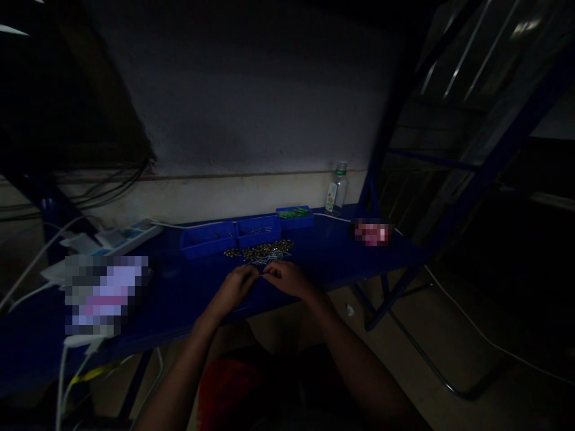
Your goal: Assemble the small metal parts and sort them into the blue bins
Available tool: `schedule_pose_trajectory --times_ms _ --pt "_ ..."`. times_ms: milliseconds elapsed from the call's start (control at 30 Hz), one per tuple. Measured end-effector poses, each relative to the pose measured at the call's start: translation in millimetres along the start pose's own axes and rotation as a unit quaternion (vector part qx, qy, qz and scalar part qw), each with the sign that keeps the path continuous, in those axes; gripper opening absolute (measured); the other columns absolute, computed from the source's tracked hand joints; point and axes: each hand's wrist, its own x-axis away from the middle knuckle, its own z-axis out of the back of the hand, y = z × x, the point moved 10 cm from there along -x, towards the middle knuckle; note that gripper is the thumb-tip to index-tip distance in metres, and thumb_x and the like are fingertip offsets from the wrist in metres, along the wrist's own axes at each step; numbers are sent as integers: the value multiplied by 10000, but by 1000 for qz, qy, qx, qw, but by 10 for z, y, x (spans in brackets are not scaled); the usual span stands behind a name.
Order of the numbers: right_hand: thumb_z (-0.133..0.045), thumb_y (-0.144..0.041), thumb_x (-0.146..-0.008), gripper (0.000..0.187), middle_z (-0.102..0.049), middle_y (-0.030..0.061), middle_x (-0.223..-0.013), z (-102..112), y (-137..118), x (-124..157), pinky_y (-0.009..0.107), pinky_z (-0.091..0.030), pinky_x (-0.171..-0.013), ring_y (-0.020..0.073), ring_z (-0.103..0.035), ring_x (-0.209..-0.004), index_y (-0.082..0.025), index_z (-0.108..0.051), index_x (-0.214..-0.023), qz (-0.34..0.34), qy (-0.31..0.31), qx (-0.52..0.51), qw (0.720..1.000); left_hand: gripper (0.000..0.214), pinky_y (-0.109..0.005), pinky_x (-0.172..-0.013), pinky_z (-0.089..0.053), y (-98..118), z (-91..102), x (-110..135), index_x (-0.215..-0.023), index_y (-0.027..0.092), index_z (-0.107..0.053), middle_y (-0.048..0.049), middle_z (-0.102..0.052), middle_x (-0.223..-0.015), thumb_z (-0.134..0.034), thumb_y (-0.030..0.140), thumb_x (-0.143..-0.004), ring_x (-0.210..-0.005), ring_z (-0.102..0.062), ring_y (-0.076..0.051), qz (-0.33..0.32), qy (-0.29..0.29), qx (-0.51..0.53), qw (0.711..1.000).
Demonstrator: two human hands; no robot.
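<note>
My left hand [237,285] and my right hand [286,278] meet at the front edge of the blue table, fingertips pinched close together. A thin metal pin [262,275] shows faintly between them; its ends are hidden by the fingers. Just beyond the hands lie loose thin silver pins [271,258] and a heap of small brass-coloured parts [265,249]. Behind these stand a blue bin [209,242] with a few small pieces, a second blue bin [258,237] with thin metal pieces, and a third blue bin [295,224] holding green pieces.
A plastic bottle [338,190] stands by the wall at the back right. A blurred pink item [372,232] lies right of it. At left are a white power strip [130,236], cables and a blurred purple item [110,293]. Blue frame posts [381,143] rise at the table's right end.
</note>
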Motion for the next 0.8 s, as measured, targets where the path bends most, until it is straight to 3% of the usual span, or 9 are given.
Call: schedule_pose_trajectory --times_ms 200,400,600,800 --pt "-492 -286 -846 149 -654 -5 -858 -43 32 -9 200 -405 -685 104 -590 -753 -215 -611 -902 0 -18 -25 1000 261 -270 -747 -437 -22 -25 -31 -867 178 -613 -56 -650 -883 -413 344 -851 -815 -600 -187 41 34 49 997" --pt "-472 -276 -863 154 -647 3 -847 14 29 -5 208 -398 -701 114 -582 -774 -205 -609 -865 1 12 -17 1000 273 -265 -751 -437 -36 -49 -6 -947 187 -616 -52 -658 -927 -451 372 -833 -835 -607 -189 41 22 58 997" --pt "-472 -276 -868 161 -616 13 -840 70 3 -2 216 -386 -746 113 -550 -810 -188 -604 -842 14 40 0 999 286 -263 -749 -438 -39 9 15 -896 180 -630 -47 -668 -911 -443 387 -837 -815 -612 -184 57 45 60 996" --pt "-496 -288 -858 160 -597 21 -851 -32 -20 4 231 -368 -776 125 -523 -849 -203 -631 -845 25 -5 48 999 292 -257 -733 -446 24 22 35 -892 179 -636 -40 -667 -882 -471 410 -821 -800 -608 -177 47 45 99 993"
